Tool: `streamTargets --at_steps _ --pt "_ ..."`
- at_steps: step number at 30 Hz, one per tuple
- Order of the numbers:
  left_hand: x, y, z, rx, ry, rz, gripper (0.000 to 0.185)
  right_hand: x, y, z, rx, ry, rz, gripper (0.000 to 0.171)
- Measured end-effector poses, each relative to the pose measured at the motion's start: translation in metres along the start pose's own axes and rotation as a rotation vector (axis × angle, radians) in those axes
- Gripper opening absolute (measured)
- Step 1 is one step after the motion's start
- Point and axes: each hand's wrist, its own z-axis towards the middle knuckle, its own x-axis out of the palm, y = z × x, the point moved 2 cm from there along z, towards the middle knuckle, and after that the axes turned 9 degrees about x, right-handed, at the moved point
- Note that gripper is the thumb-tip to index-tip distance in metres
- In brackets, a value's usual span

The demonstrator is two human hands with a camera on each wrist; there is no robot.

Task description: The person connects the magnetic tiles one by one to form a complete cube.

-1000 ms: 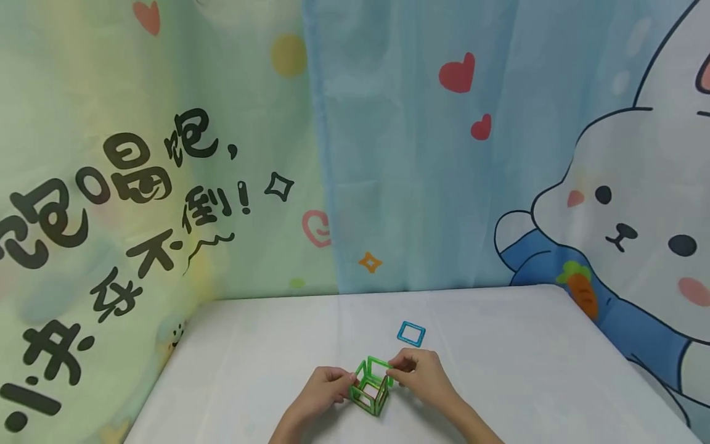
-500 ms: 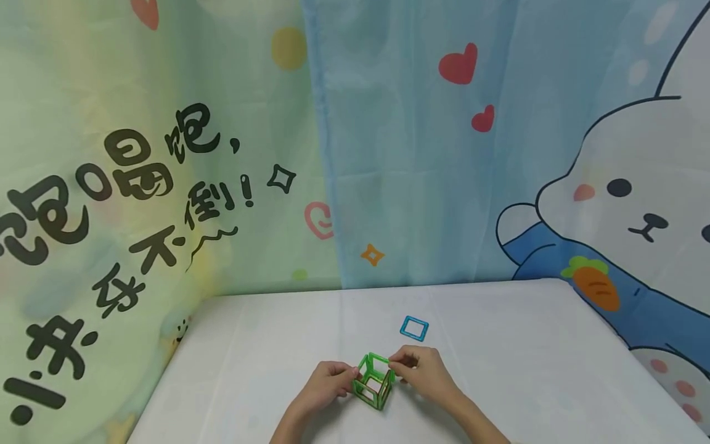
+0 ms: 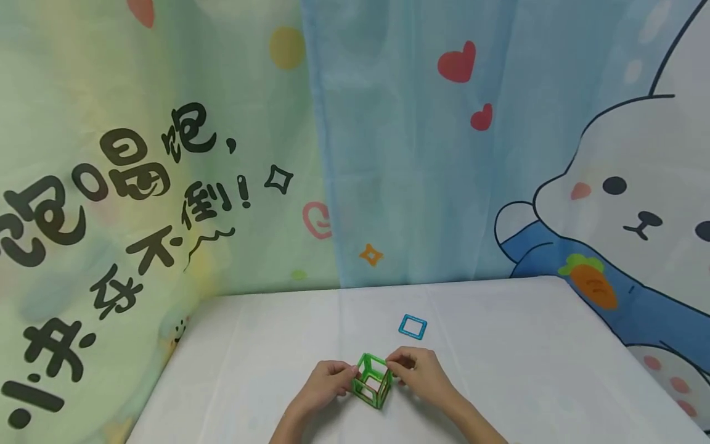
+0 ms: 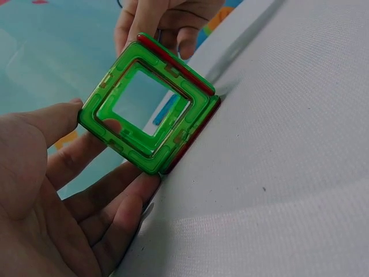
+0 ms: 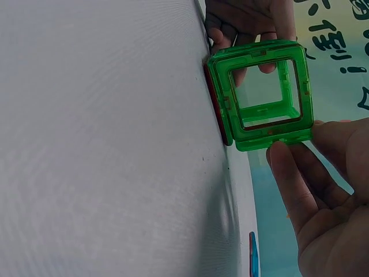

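Green square magnetic tiles stand joined as an open-topped cube (image 3: 378,400) on the white table, with red edges showing near its base. My left hand (image 3: 324,386) pinches the cube's left side between thumb and fingers. On the opposite side, my right hand (image 3: 423,373) pinches the upper right corner. In the left wrist view, the green cube (image 4: 151,164) shows one square face, with the fingers of the left hand (image 4: 63,190) at its edge. The right wrist view has the thumb and fingertips of the right hand (image 5: 323,196) touching an edge of the cube (image 5: 302,92).
A blue square magnetic tile (image 3: 413,327) lies flat on the white table (image 3: 266,345), beyond the right hand. Behind the table hangs a printed curtain (image 3: 410,185) with a cartoon rabbit (image 3: 604,222) at the right.
The right hand has shifted slightly left with the tile it pinches. That tile, tilted outward earlier, now stands closer against its neighbours. The left hand keeps its hold.
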Motion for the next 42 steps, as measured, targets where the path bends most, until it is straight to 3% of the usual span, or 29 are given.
streamTargets --at_steps 14,22,27,32,38,42 --pt "0.001 0.004 0.001 -0.013 0.006 0.018 0.034 0.000 -0.005 0.003 0.056 0.038 0.008 0.009" --pt "-0.004 0.002 -0.002 0.010 0.103 0.038 0.026 -0.010 -0.008 0.006 0.053 0.078 0.006 0.015" --pt "-0.006 -0.003 -0.004 0.056 0.153 0.073 0.023 -0.035 -0.009 0.020 0.034 -0.053 -0.100 0.011" --pt "-0.007 -0.002 -0.003 0.088 0.135 0.061 0.022 -0.059 -0.017 0.042 0.038 -0.195 -0.224 0.011" --pt "-0.003 0.000 -0.001 0.096 0.096 0.062 0.019 -0.074 -0.035 0.056 0.140 -0.209 -0.327 0.035" --pt "-0.002 -0.001 -0.001 0.097 0.071 0.073 0.019 -0.076 -0.043 0.063 0.145 -0.178 -0.371 0.045"
